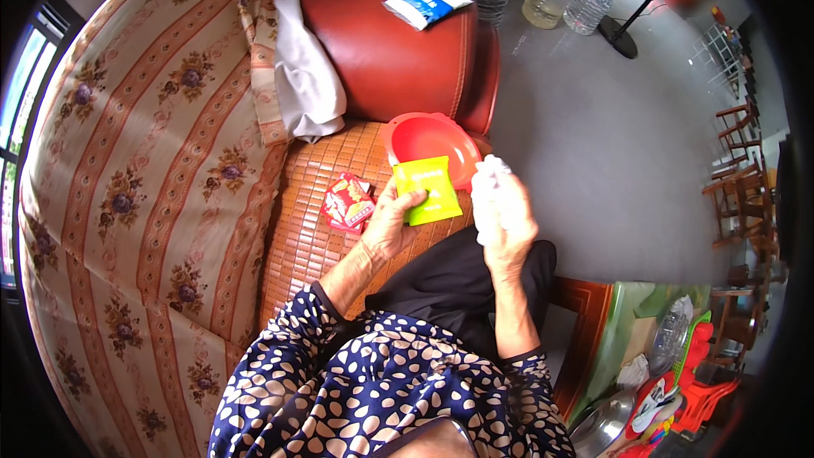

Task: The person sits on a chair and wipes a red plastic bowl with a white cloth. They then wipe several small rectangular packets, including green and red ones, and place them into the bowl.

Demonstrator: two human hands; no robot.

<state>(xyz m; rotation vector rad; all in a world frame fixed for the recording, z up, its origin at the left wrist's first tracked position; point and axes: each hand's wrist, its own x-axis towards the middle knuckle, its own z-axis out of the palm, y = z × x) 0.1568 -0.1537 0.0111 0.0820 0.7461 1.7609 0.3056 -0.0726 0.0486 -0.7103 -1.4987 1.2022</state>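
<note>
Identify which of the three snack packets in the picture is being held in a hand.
The yellow-green square packet, pinched in the left hand. The red packet lies on the woven mat; the blue-and-white packet rests on the red armrest.

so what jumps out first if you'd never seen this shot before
The yellow-green packet at the centre, pinched in the left hand, stands out most, with the right hand beside it closed around something white and crumpled. Just behind them a red bowl sits on the woven seat mat, and a red snack packet lies on the mat left of the hands. The big floral-striped cloth fills the whole left side.
</note>
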